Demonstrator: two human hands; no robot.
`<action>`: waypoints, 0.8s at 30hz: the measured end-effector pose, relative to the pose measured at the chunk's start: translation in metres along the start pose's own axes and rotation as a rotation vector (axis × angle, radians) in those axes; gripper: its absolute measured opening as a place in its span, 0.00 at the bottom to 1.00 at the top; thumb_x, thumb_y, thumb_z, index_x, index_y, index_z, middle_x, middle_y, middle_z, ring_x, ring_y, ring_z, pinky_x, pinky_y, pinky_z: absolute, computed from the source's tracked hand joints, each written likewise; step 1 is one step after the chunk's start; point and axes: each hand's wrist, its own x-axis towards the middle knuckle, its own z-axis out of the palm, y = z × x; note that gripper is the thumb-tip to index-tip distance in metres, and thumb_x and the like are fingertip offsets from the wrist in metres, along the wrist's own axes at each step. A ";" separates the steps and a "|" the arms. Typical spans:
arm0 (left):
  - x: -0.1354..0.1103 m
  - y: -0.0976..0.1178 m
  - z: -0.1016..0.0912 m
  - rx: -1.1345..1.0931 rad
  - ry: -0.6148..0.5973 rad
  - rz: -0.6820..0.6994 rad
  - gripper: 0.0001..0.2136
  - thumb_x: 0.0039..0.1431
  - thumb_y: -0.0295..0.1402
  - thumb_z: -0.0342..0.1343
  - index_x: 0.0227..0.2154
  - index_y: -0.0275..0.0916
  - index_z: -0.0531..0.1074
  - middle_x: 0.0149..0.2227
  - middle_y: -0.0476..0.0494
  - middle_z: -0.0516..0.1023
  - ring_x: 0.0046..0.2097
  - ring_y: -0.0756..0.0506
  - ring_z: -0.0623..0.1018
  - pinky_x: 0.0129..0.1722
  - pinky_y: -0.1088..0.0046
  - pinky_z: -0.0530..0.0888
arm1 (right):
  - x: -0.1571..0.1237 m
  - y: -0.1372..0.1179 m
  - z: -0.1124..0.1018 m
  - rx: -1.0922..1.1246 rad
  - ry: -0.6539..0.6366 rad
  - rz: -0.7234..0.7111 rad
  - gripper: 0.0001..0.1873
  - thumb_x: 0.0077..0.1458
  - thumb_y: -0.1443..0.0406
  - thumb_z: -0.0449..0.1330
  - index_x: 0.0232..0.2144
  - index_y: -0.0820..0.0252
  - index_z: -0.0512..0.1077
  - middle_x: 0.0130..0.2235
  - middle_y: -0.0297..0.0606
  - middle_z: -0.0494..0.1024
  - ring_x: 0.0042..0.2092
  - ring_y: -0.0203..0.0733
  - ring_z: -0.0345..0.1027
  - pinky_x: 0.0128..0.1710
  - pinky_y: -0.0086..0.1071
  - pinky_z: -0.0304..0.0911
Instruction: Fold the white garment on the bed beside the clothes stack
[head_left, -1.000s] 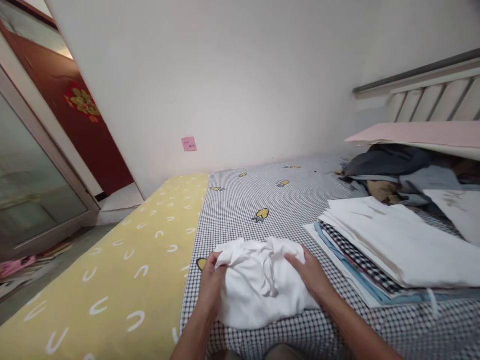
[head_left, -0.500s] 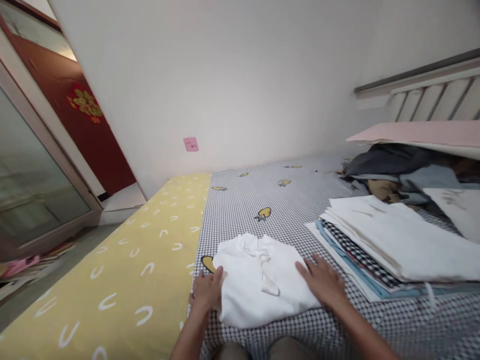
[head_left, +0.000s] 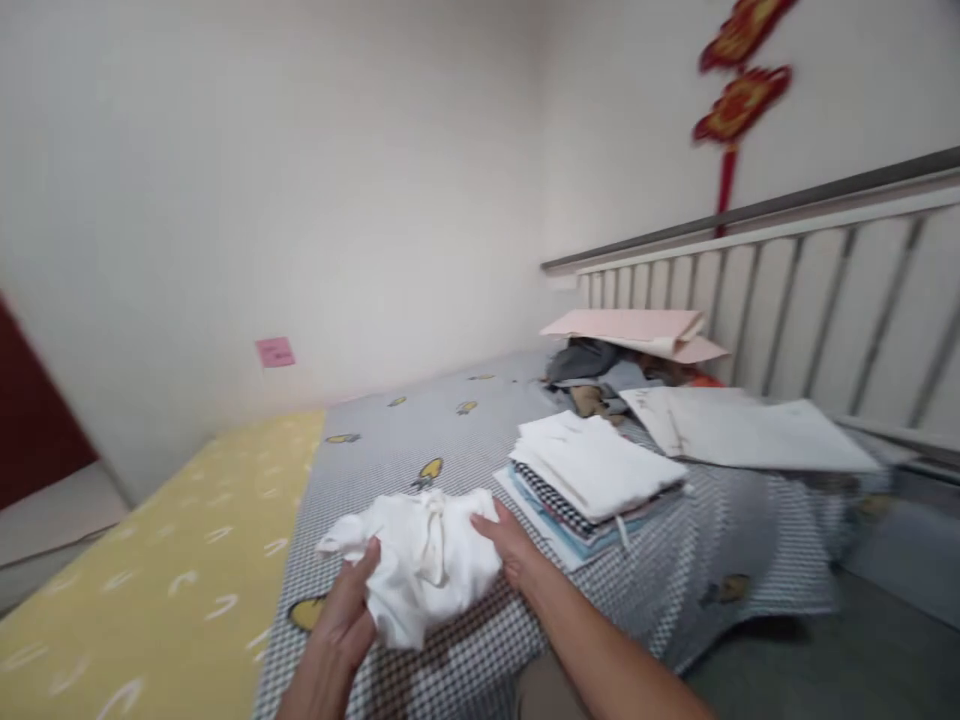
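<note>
A white garment (head_left: 420, 560) with a drawstring is bunched and lifted a little off the black-and-white checked sheet (head_left: 480, 430). My left hand (head_left: 346, 622) grips its lower left edge from beneath. My right hand (head_left: 506, 545) holds its right side, thumb on the cloth. A stack of folded clothes (head_left: 589, 475) with a white piece on top lies just to the right of my right hand.
A yellow sheet (head_left: 150, 590) covers the bed's left part. Unfolded dark clothes (head_left: 592, 365) lie under a pink board (head_left: 630, 330) by the slatted headboard (head_left: 787, 300). A white flat piece (head_left: 750, 430) rests at the right. The bed's edge drops to the floor at right.
The white garment lay pressed flat under both hands; now both hands have picked it up, bunched. My view has swung to the right, showing the headboard and a red wall ornament.
</note>
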 end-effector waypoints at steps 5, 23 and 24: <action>0.002 0.025 0.117 -0.058 -0.220 0.021 0.24 0.57 0.22 0.61 0.57 0.39 0.70 0.48 0.36 0.82 0.51 0.36 0.81 0.54 0.55 0.78 | 0.040 -0.101 -0.051 0.056 0.031 -0.146 0.37 0.28 0.53 0.77 0.42 0.54 0.70 0.39 0.37 0.83 0.41 0.52 0.79 0.45 0.45 0.73; 0.119 -0.203 0.254 0.073 -0.225 -0.339 0.32 0.46 0.16 0.61 0.56 0.42 0.67 0.48 0.36 0.81 0.46 0.36 0.83 0.49 0.52 0.79 | 0.098 -0.155 -0.314 -0.616 0.504 -0.108 0.35 0.30 0.62 0.73 0.46 0.58 0.73 0.43 0.44 0.82 0.48 0.59 0.75 0.54 0.52 0.66; 0.123 -0.211 0.248 0.096 -0.199 -0.348 0.32 0.44 0.15 0.61 0.55 0.41 0.66 0.46 0.36 0.81 0.44 0.36 0.83 0.47 0.53 0.80 | 0.099 -0.140 -0.320 -0.649 0.524 -0.097 0.38 0.30 0.61 0.73 0.48 0.58 0.72 0.46 0.44 0.82 0.51 0.58 0.74 0.56 0.51 0.64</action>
